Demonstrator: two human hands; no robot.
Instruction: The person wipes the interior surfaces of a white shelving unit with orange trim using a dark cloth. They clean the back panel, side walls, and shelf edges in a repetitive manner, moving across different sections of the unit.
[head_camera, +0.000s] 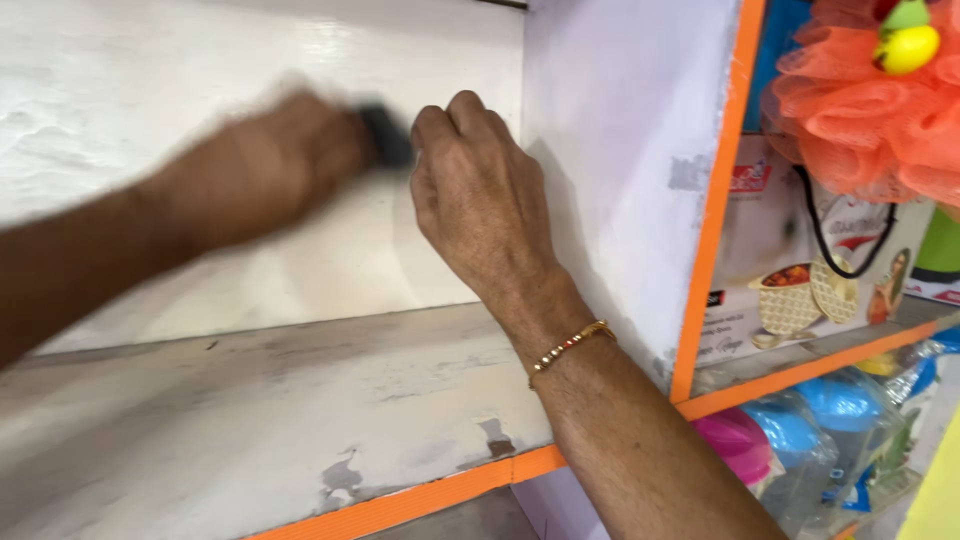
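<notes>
My left hand (265, 165) is blurred with motion and grips a small dark object (388, 135) against the white back wall (180, 60) of a shelf compartment. My right hand (478, 190) reaches in beside it, fingers curled, knuckles near the back corner where the wall meets the white side panel (620, 150). A thin gold bracelet (570, 345) circles my right wrist. Whether the right hand touches the dark object is hidden.
The worn white shelf board (250, 420) has chipped paint and an orange front edge (400, 510). To the right hang an orange mesh sponge (860, 110), a printed carton (800, 270), and wrapped blue and pink plastic items (800, 440) below.
</notes>
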